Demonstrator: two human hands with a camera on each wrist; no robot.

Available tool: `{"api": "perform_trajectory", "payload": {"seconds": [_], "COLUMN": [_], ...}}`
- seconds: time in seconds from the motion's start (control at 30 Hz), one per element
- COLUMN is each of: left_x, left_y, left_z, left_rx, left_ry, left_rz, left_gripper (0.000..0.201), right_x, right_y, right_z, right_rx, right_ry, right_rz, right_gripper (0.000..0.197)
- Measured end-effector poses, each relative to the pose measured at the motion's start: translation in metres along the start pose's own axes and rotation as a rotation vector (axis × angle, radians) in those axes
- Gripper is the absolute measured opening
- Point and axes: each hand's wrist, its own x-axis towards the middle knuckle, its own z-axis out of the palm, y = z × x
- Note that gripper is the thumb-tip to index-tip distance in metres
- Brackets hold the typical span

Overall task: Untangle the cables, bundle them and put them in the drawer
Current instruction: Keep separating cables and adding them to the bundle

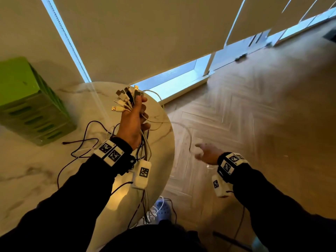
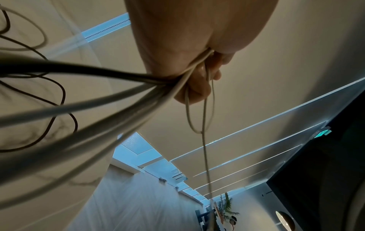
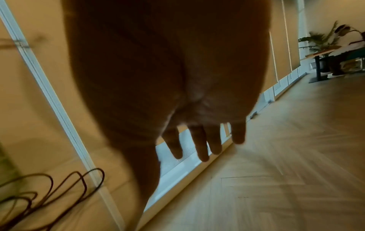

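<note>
My left hand [image 1: 131, 122] grips the cables [image 1: 125, 99] by their plugs, right hand [image 1: 207, 153] spread and empty beside it, and those dangling tails below could snag and re-knot.

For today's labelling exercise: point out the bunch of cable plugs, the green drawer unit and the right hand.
bunch of cable plugs [image 1: 125, 99], head view, white plug bodies.
green drawer unit [image 1: 23, 91], head view, its top.
right hand [image 1: 209, 153], head view, its back.
</note>
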Motion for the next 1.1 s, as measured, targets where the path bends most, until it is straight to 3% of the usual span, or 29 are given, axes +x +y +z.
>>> {"api": "perform_trajectory", "payload": {"seconds": [0.07, 0.1, 0.17, 0.27, 0.33, 0.5, 0.67, 0.83, 0.97, 1.03, 1.1], "left_x": [0.000, 0.000, -0.002, -0.006, -0.008, -0.007, 0.002, 0.002, 0.000, -0.001, -0.003], "left_y": [-0.003, -0.006, -0.009, -0.013, -0.013, -0.006, -0.001, 0.002, 0.004, 0.004, 0.003], "left_z": [0.001, 0.001, 0.001, 0.002, 0.003, -0.004, -0.023, -0.030, -0.027, -0.025, -0.024], "left_rx": [0.014, 0.030, 0.069, 0.109, 0.140, 0.159, 0.037, -0.063, -0.194, -0.208, -0.189], "left_ry": [-0.016, -0.021, -0.024, -0.041, -0.060, -0.029, 0.058, 0.066, -0.039, -0.093, -0.143], "left_rz": [-0.006, -0.004, -0.002, -0.013, -0.013, 0.008, 0.030, 0.035, 0.008, -0.007, -0.011], "left_gripper": [0.026, 0.025, 0.025, 0.025, 0.025, 0.033, 0.028, 0.027, 0.036, 0.039, 0.040], "right_x": [-0.012, -0.022, -0.034, -0.041, -0.043, -0.042, -0.031, -0.002, 0.010, 0.005, -0.006], "right_y": [-0.007, -0.015, -0.034, -0.069, -0.094, -0.126, -0.094, -0.046, -0.022, -0.030, -0.050], "right_z": [0.006, 0.004, -0.006, -0.026, -0.036, -0.040, -0.053, -0.059, -0.057, -0.060, -0.068], "right_rx": [-0.081, -0.083, 0.029, 0.436, 0.590, 0.663, 0.542, 0.251, -0.044, 0.019, 0.138], "right_ry": [-0.211, -0.235, -0.168, 0.051, 0.169, 0.285, 0.518, 0.509, 0.222, 0.166, 0.169], "right_rz": [0.002, -0.073, -0.273, -0.463, -0.551, -0.578, -0.591, -0.436, -0.156, -0.202, -0.356], "right_gripper": [0.125, 0.143, 0.155, 0.144, 0.126, 0.065, 0.021, 0.026, 0.028, 0.048, 0.066]}}
